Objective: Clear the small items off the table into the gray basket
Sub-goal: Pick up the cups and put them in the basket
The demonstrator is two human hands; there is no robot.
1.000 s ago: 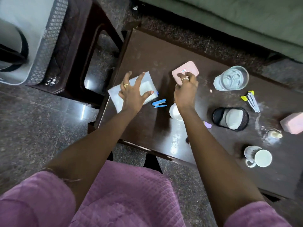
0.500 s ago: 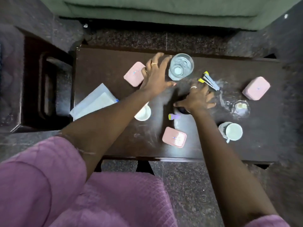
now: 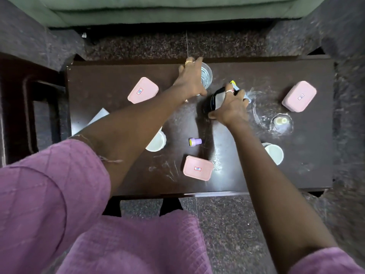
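My left hand (image 3: pixel 190 80) reaches across the dark table (image 3: pixel 110 80) and wraps a glass of water (image 3: pixel 207 76) near the far edge, fingers at its rim and thumb below it. My right hand (image 3: pixel 232 108) grips a black mesh cup (image 3: pixel 214 99), which is tilted on its side with the thumb under it. Yellow-tipped pens (image 3: pixel 234 84) poke out beyond its fingers. A small purple cap (image 3: pixel 195 142) lies between my arms. The gray basket is not in view.
Three pink lidded boxes sit at the left (image 3: pixel 142 90), far right (image 3: pixel 299 95) and front (image 3: pixel 198 168). A white cup (image 3: pixel 157 142) hides partly under my left arm. A white mug (image 3: pixel 274 153), small glass bottle (image 3: pixel 280 121), white packet (image 3: pixel 98 117) and dark stool (image 3: pixel 29 115) are there too.
The view swung right, off the basket. My left hand left the white packet and closed around the glass. My right hand left the pink box and took hold of the black mesh cup.
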